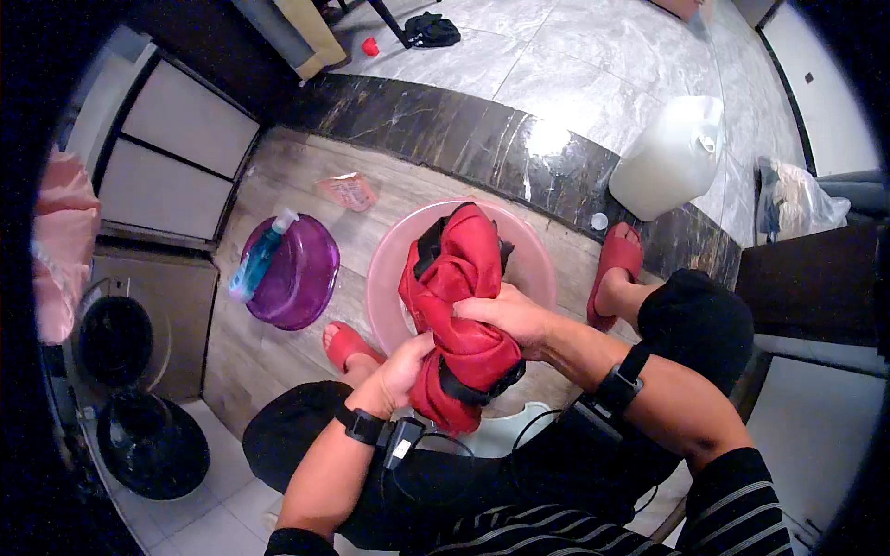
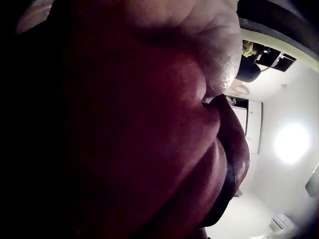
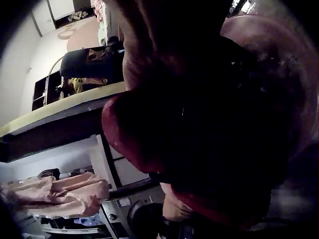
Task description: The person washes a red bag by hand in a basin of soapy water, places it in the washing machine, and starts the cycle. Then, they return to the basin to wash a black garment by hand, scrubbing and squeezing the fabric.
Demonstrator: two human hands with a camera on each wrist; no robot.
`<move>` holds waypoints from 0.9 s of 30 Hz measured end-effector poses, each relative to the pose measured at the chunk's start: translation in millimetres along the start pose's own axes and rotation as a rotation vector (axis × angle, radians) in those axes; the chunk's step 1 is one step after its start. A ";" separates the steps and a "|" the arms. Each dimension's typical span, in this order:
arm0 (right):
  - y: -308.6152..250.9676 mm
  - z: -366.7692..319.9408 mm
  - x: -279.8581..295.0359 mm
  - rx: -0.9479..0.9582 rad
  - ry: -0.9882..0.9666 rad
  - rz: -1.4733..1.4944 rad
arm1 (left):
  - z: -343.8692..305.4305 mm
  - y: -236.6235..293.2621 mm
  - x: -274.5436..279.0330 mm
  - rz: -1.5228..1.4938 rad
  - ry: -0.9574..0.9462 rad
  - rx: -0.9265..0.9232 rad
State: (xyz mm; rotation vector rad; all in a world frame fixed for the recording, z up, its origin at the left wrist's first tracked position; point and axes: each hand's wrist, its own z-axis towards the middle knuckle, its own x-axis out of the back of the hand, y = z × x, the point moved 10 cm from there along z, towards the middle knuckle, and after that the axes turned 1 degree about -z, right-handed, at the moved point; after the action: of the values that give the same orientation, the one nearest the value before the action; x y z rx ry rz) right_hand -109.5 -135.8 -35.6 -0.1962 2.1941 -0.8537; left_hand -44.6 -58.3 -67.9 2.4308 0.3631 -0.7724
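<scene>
A bunched piece of red cloth with black trim (image 1: 473, 343) is held over the pink basin (image 1: 387, 296) in the head view, its upper folds overlapping the basin's inside. My left hand (image 1: 405, 372) grips the lower left side of the bundle. Higher up on the right, my right hand (image 1: 510, 320) grips it with the thumb laid across the folds. In the left wrist view the red cloth (image 2: 149, 134) fills most of the picture, below the left hand (image 2: 217, 50). The right wrist view is very dark; a red fold (image 3: 124, 132) shows at the cloth's edge.
Left of the pink basin stands a purple basin (image 1: 320, 296) with a bottle of blue liquid (image 1: 257, 264) leaning in it. A pink packet (image 1: 349, 191) lies behind. A whitish jug (image 1: 667, 157) stands on the raised floor beyond a dark stone sill (image 1: 417, 130). Red slippers (image 1: 616, 264) flank the basin.
</scene>
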 end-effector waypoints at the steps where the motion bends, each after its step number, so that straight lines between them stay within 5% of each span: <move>1: -0.9 -0.2 2.1 0.016 0.036 -0.001 | -2.3 4.4 0.1 -0.003 0.022 -0.024; 5: 13.1 1.8 41.3 0.002 0.281 -0.055 | 10.4 9.5 16.8 0.233 0.233 -0.056; 8: 21.1 10.3 58.4 0.063 0.413 -0.186 | 16.4 40.3 52.0 0.972 0.477 -0.352; 12: 23.4 11.1 58.5 0.022 0.458 -0.133 | -32.7 90.7 2.8 1.162 0.815 -0.722; 15: 21.6 12.3 57.5 -0.003 0.475 -0.058 | -44.9 102.3 -19.8 1.323 0.800 -0.774; 20: 10.4 10.9 59.6 0.020 0.479 0.037 | -51.0 86.7 -37.5 1.159 0.494 -0.546; 23: 18.7 11.8 53.4 0.006 0.487 0.025 | -56.4 70.2 -64.2 1.562 0.564 -0.659; 27: 28.3 7.0 48.9 -0.039 0.511 -0.106 | -50.2 70.6 -54.1 1.497 0.631 -0.589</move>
State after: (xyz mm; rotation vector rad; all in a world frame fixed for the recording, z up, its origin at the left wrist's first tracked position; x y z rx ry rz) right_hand -135.3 -136.7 -86.3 -0.1222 2.6958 -1.0034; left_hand -36.7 -90.6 28.7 1.6096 -0.8382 0.6661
